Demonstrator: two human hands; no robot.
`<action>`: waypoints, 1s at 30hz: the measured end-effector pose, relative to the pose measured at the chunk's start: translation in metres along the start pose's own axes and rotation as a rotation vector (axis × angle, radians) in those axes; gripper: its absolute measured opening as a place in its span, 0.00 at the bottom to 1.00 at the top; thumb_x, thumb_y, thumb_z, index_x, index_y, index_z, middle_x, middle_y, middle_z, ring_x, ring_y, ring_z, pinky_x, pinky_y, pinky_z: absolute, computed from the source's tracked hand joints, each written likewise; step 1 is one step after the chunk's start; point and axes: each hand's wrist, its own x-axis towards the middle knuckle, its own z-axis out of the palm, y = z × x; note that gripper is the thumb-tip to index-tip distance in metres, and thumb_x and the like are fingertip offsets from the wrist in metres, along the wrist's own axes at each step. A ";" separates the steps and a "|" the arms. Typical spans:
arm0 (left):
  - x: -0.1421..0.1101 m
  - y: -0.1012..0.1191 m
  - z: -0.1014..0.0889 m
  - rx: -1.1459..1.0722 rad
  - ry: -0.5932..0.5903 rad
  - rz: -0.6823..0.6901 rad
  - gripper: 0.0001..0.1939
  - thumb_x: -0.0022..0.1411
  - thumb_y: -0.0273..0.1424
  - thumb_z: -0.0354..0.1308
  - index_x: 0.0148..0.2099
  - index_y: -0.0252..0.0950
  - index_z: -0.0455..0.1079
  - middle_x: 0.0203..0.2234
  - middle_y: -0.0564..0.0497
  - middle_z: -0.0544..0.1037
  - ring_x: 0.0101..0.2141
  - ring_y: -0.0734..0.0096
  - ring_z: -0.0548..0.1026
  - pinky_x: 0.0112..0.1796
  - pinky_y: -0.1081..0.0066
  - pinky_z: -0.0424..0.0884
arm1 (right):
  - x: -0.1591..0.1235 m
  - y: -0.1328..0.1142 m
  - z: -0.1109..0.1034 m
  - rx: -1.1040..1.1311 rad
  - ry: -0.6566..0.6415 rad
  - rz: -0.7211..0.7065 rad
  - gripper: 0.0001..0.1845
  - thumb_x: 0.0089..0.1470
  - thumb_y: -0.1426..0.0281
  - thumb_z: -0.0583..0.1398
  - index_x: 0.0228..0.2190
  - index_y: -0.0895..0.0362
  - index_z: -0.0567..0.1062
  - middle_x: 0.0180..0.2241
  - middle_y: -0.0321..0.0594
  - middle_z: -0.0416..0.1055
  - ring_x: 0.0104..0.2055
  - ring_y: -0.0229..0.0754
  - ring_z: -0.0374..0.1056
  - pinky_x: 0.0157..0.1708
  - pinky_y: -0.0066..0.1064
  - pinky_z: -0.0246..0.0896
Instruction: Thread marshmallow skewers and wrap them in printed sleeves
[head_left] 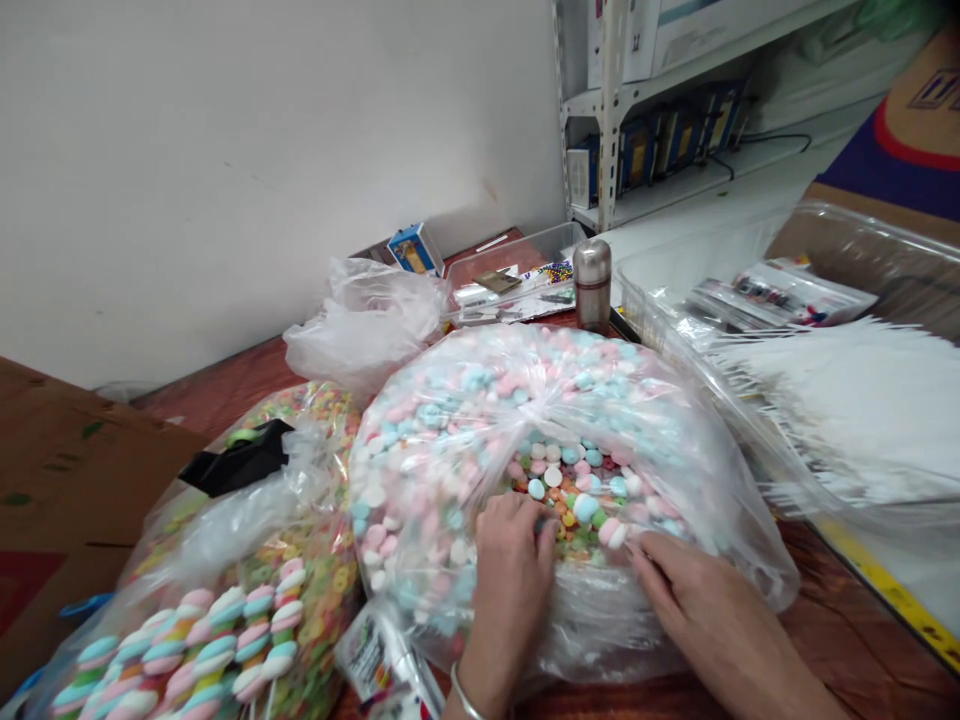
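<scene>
On a reddish-brown wooden table (862, 640), two hands were seen at the centre of the view, on one of two full bags. The clear plastic bag (480, 440) was packed with pastel pink, blue and white candies, and smaller multicoloured pieces (570, 505) were visible through its gathered plastic. The left hand (510, 570), with one metal bangle (465, 702) at the wrist, was curled at the bag, its fingertips partly hidden (whether plastic was gripped could not be determined). The right hand (697, 600) lay open, its fingers extended on the plastic. To the left, a second bag (225, 610) of ring-shaped and twisted candies was partly cut off by the lower frame edge, and a black tape dispenser (240, 455) lay on it. One steel flask (592, 285) stood behind the candies, beside a clear tub (510, 270). A small printed packet (382, 660) was seen near the lower edge; its label, like that of a blue box (415, 250), could not be read.
</scene>
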 end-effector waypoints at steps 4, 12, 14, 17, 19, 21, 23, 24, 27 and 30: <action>-0.003 0.006 0.008 0.289 -0.077 0.096 0.03 0.60 0.26 0.60 0.36 0.40 0.73 0.35 0.48 0.75 0.41 0.56 0.69 0.43 0.57 0.61 | -0.003 0.002 -0.004 -0.010 0.010 -0.007 0.18 0.65 0.64 0.47 0.27 0.51 0.70 0.25 0.36 0.75 0.27 0.45 0.73 0.26 0.33 0.51; -0.004 0.013 0.010 0.226 -0.022 0.097 0.06 0.59 0.22 0.58 0.35 0.39 0.72 0.38 0.47 0.76 0.43 0.56 0.69 0.46 0.55 0.62 | -0.010 0.006 -0.007 -0.041 0.046 -0.043 0.18 0.64 0.67 0.48 0.25 0.50 0.70 0.23 0.35 0.75 0.23 0.43 0.73 0.23 0.32 0.51; -0.002 0.012 0.009 0.000 0.039 0.040 0.07 0.59 0.21 0.57 0.34 0.38 0.71 0.35 0.48 0.76 0.41 0.59 0.71 0.45 0.58 0.64 | -0.012 0.007 -0.008 -0.033 0.036 -0.060 0.18 0.64 0.67 0.48 0.25 0.50 0.70 0.23 0.36 0.75 0.24 0.42 0.72 0.23 0.30 0.53; 0.001 0.009 0.011 -0.553 0.069 -0.269 0.01 0.57 0.27 0.60 0.34 0.37 0.71 0.30 0.50 0.76 0.33 0.65 0.73 0.37 0.64 0.68 | -0.015 0.007 -0.011 -0.019 0.045 -0.090 0.17 0.64 0.67 0.49 0.26 0.50 0.71 0.25 0.37 0.77 0.24 0.42 0.72 0.23 0.28 0.56; 0.004 0.006 0.014 -0.834 0.047 -0.451 0.08 0.54 0.34 0.64 0.34 0.36 0.71 0.26 0.51 0.77 0.28 0.67 0.74 0.32 0.67 0.70 | -0.016 0.006 -0.011 -0.013 0.063 -0.102 0.17 0.64 0.67 0.49 0.26 0.50 0.71 0.25 0.37 0.77 0.25 0.42 0.73 0.24 0.27 0.58; 0.005 0.006 0.016 -0.946 0.033 -0.513 0.13 0.51 0.38 0.66 0.34 0.35 0.71 0.24 0.51 0.77 0.25 0.68 0.75 0.30 0.69 0.71 | -0.016 0.005 -0.012 -0.007 0.073 -0.121 0.17 0.64 0.67 0.49 0.26 0.50 0.72 0.26 0.36 0.77 0.25 0.41 0.73 0.24 0.27 0.59; 0.006 0.007 0.016 -0.979 0.031 -0.524 0.15 0.51 0.40 0.67 0.34 0.34 0.71 0.23 0.52 0.77 0.25 0.70 0.76 0.30 0.69 0.72 | -0.017 0.004 -0.011 -0.005 0.069 -0.128 0.16 0.64 0.68 0.50 0.27 0.50 0.72 0.26 0.36 0.77 0.26 0.41 0.74 0.24 0.26 0.60; 0.005 0.008 0.016 -0.996 0.030 -0.529 0.15 0.50 0.40 0.68 0.34 0.34 0.72 0.24 0.52 0.78 0.25 0.70 0.76 0.30 0.70 0.72 | -0.018 0.004 -0.010 -0.006 0.060 -0.127 0.16 0.64 0.69 0.50 0.27 0.50 0.72 0.26 0.35 0.77 0.26 0.41 0.74 0.24 0.26 0.60; 0.002 0.012 0.015 -1.016 0.030 -0.515 0.15 0.50 0.39 0.69 0.32 0.34 0.73 0.23 0.53 0.77 0.26 0.72 0.75 0.31 0.72 0.71 | -0.019 0.004 -0.006 -0.020 0.037 -0.114 0.15 0.64 0.69 0.50 0.28 0.50 0.72 0.26 0.34 0.76 0.26 0.40 0.74 0.24 0.27 0.60; -0.001 0.017 0.016 -1.068 0.039 -0.486 0.14 0.48 0.37 0.71 0.30 0.34 0.73 0.23 0.54 0.76 0.26 0.74 0.73 0.31 0.74 0.69 | -0.019 0.002 -0.001 -0.006 0.061 -0.115 0.16 0.64 0.69 0.49 0.27 0.51 0.71 0.26 0.35 0.74 0.25 0.41 0.73 0.23 0.28 0.60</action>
